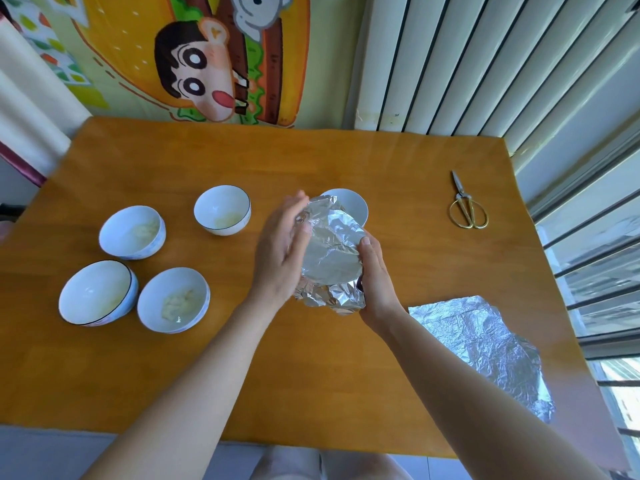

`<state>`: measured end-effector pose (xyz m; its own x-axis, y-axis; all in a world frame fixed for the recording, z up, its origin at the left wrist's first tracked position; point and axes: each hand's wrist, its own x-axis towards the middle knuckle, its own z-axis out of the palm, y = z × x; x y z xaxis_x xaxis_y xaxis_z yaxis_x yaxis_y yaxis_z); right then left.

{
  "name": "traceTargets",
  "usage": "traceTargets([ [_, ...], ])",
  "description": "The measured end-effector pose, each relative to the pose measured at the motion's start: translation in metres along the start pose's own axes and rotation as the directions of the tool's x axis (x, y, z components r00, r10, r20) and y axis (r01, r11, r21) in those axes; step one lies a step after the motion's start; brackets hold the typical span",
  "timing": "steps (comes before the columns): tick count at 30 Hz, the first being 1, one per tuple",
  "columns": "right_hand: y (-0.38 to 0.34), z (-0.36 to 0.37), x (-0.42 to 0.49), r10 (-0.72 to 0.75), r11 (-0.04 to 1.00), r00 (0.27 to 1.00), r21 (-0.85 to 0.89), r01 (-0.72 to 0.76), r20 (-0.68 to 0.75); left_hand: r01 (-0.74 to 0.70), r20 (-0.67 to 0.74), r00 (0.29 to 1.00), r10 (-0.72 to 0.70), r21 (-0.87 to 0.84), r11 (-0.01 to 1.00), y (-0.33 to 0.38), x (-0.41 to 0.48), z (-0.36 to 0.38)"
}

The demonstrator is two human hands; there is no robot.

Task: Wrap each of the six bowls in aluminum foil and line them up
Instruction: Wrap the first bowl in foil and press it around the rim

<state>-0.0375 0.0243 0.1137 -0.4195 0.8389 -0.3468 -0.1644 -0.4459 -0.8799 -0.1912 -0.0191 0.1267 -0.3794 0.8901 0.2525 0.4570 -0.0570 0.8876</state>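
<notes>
A bowl covered in aluminum foil (330, 254) is held above the middle of the wooden table (311, 375), tilted toward me. My left hand (282, 251) presses the foil on its left side. My right hand (375, 282) grips its right and lower edge. Behind the foil-covered bowl a bare white bowl (353, 202) is partly hidden. Several more bare white bowls stand at the left: one (222, 209) at the back, one (132, 232) further left, and two near me (98, 292) (174, 299). Some hold a little pale residue.
A stack of loose foil sheets (485, 344) lies at the table's right front edge. Gold-handled scissors (465, 202) lie at the back right. A cartoon wall hanging is behind the table, a white radiator and window bars on the right.
</notes>
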Motion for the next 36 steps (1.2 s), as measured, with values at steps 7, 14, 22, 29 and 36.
traceTargets([
  [7,-0.002,0.001,-0.007,-0.026,0.999,1.0,0.038,0.026,0.013,0.203,-0.015,0.978,-0.208,-0.166,0.965,0.002,-0.018,0.015],
  [14,-0.004,0.005,-0.011,-0.028,0.996,0.999,0.082,0.026,0.026,0.344,-0.042,0.909,-0.415,-0.489,0.802,0.01,-0.023,0.02],
  [22,-0.001,0.006,-0.015,-0.034,0.998,0.999,0.045,0.033,0.017,0.496,0.16,0.764,-0.625,-0.766,0.41,0.015,-0.026,0.021],
  [29,-0.004,0.008,-0.017,-0.065,0.998,0.998,0.005,0.065,0.011,0.594,0.312,0.726,-0.613,-0.734,0.33,0.019,-0.03,0.017],
  [36,0.002,0.008,-0.016,-0.022,0.999,1.0,0.04,0.022,0.006,0.632,0.36,0.708,-0.608,-0.706,0.318,0.025,-0.031,0.016],
])
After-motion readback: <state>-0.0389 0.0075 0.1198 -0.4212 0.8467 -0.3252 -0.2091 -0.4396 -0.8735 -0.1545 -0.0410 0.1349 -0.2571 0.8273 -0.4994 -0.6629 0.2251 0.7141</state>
